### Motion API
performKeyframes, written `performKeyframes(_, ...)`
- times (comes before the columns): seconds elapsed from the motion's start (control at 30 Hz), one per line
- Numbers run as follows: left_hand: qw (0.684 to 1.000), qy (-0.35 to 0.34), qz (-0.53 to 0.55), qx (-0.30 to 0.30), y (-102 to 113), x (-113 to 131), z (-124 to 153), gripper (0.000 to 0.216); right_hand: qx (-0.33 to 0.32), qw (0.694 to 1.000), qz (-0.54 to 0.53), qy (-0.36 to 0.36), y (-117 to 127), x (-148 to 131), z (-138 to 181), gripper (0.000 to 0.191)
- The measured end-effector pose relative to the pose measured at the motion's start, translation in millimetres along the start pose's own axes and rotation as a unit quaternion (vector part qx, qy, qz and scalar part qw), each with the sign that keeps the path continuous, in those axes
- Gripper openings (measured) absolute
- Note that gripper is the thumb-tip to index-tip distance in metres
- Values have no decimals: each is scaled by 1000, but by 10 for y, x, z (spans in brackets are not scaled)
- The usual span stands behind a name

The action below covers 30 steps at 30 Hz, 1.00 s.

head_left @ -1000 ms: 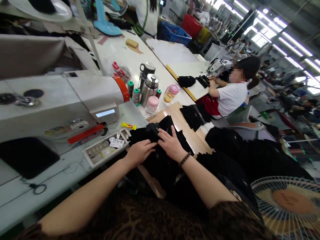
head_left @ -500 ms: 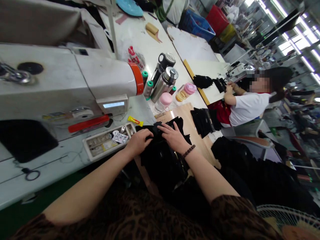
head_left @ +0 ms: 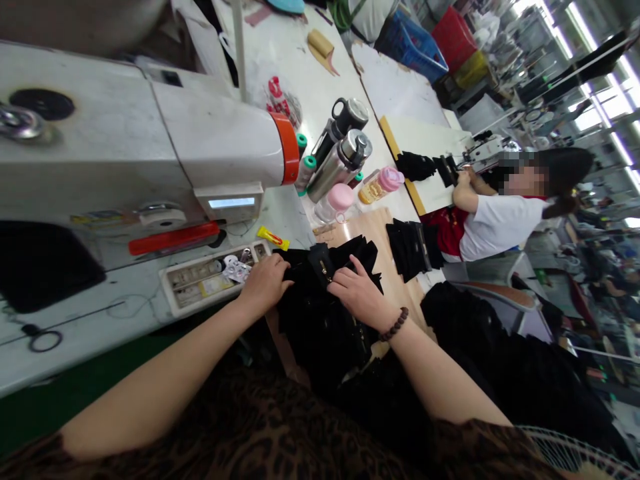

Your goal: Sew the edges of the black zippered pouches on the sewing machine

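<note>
In the head view a stack of black fabric pieces [head_left: 320,333] lies before me on a wooden board. A smaller black piece with a short metal zip [head_left: 324,268] rests on top. My left hand [head_left: 265,283] is closed on the left edge of the black fabric, fingers curled and thumb pointing right. Over the stack, my right hand [head_left: 360,293] has its bent fingertips closed at the right side of the zip piece, one finger raised apart. What lies under its fingertips is partly hidden.
A white sewing machine [head_left: 220,133] stands at left. Near my left hand are a parts tray [head_left: 173,293] and a yellow packet [head_left: 273,238]. Steel flasks [head_left: 336,167], thread spools and pink-lidded bottles [head_left: 381,185] stand beyond. A co-worker [head_left: 500,220] sits at right.
My right hand has slid down and right, uncovering the zip on the black piece. My left hand has shifted slightly left. The whole view has turned a little.
</note>
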<state>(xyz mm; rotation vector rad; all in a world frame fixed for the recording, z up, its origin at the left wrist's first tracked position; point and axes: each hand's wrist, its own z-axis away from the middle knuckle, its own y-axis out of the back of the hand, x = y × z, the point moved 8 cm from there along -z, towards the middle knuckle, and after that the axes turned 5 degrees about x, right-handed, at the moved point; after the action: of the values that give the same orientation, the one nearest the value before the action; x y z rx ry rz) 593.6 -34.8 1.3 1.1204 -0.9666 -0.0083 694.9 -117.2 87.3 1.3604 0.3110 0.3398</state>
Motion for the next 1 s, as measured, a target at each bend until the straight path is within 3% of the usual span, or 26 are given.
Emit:
performKeyframes(0.3,1000,10,22,-12,1,6,-36,16,16,998,-57,1,-108,-11,-173,22)
performKeyframes(0.43,993,-57,98,-21,92,322,4,8,16,997,-72,15,-101,-12,-187,23)
performKeyframes(0.53,983,-92,154,-29,181,506,12,14,19,996,-79,28,-66,-7,-170,23)
performKeyframes(0.63,987,-27,156,-7,210,309,-47,27,34,997,-61,14,1,29,-124,23)
performKeyframes(0.7,991,16,130,6,171,93,-74,21,50,997,-56,-5,59,53,-89,27)
performKeyframes(0.8,995,28,97,3,61,-96,-80,15,49,998,-46,-21,99,52,-64,35)
performKeyframes(0.9,995,22,96,11,26,-85,-74,16,20,999,-27,-2,64,2,-94,29)
performKeyframes(1.0,991,-6,129,23,87,101,-53,7,16,999,-41,25,38,-36,-147,26)
